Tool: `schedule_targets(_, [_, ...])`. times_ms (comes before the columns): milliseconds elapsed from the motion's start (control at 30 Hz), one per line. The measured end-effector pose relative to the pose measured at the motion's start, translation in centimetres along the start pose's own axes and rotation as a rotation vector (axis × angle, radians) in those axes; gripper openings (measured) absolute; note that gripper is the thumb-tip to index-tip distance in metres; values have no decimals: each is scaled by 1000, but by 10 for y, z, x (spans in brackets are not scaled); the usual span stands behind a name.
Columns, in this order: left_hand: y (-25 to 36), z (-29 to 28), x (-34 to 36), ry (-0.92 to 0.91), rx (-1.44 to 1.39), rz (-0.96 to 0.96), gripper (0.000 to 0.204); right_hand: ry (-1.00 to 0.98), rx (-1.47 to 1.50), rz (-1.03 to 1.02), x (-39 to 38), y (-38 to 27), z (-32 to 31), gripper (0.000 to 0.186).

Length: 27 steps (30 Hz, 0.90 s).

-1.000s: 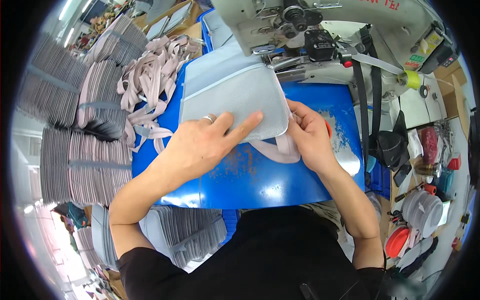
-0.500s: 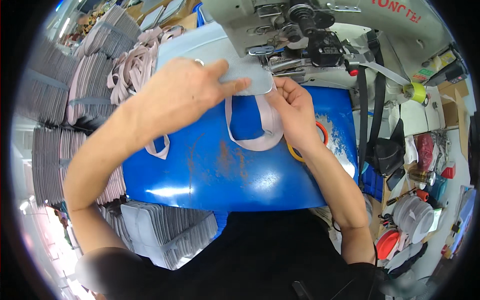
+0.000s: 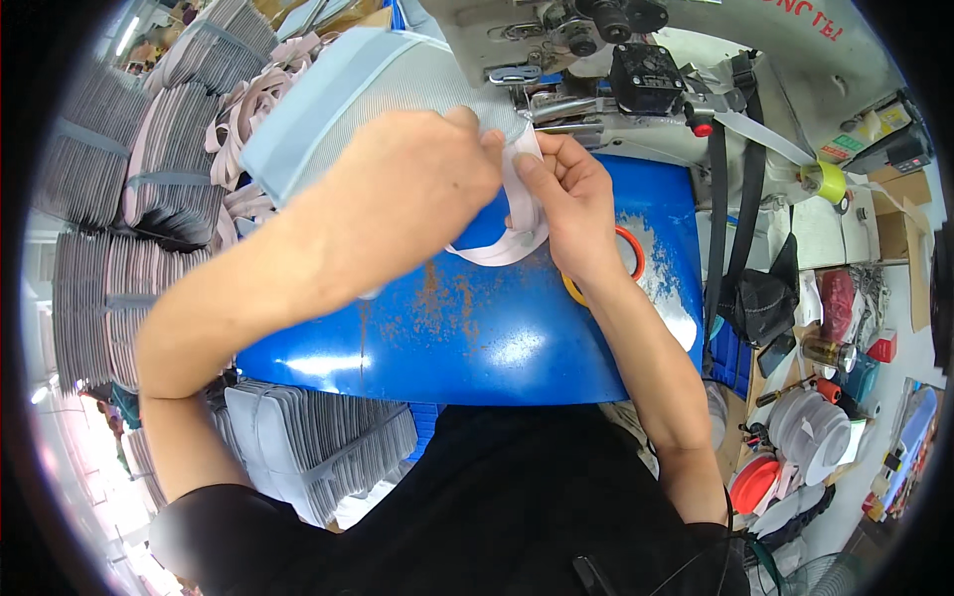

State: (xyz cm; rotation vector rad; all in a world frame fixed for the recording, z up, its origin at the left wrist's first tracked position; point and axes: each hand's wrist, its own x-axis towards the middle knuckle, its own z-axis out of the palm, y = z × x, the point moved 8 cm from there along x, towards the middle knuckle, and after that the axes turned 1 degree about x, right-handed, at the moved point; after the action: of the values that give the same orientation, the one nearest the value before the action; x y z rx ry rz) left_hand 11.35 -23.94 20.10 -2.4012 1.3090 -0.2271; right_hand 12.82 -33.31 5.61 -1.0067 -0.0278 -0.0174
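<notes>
A grey ribbed fabric panel [image 3: 397,84] with a light blue band lies under the sewing machine head [image 3: 596,60], one corner close to the needle area. My left hand [image 3: 432,169] is over the panel, its fingers curled at the near edge; the hand hides part of that edge. My right hand [image 3: 571,184] pinches a pale pink strap [image 3: 527,194] between thumb and fingers beside the panel's corner. From there the strap loops down over the blue table [image 3: 477,348]. Red and yellow ring handles [image 3: 628,248], seemingly of scissors, show partly beneath my right forearm.
Loose pink straps [image 3: 253,109] lie heaped beyond my left arm. Bundled stacks of grey panels [image 3: 174,159] stand at the left, and another bundle [image 3: 308,437] sits below the table's front edge. Black straps [image 3: 740,219] hang at the right, near a cluttered shelf [image 3: 795,397].
The panel has swung, showing more of its blue band at the left. My left hand has moved right and down, its fingers now curled. My right hand stays at the strap beside the corner.
</notes>
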Motion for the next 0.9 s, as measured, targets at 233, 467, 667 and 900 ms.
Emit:
schedule_targets(233, [26,20,20,39,-340,-366,42,20,-40,-28,-8,10,-1,26])
schedule_targets(467, [48,37,-41,455,-702,-341,71,33,10,39,-44,12,-15,36])
schedule_targets(667, [57,54,-85,250,-383,-140,88,-54,-119,220,-90,1,-20,40])
schedule_targets(900, [52,6,-84,86,-178,65,76,-76,-88,159,-122,-14,-11,44])
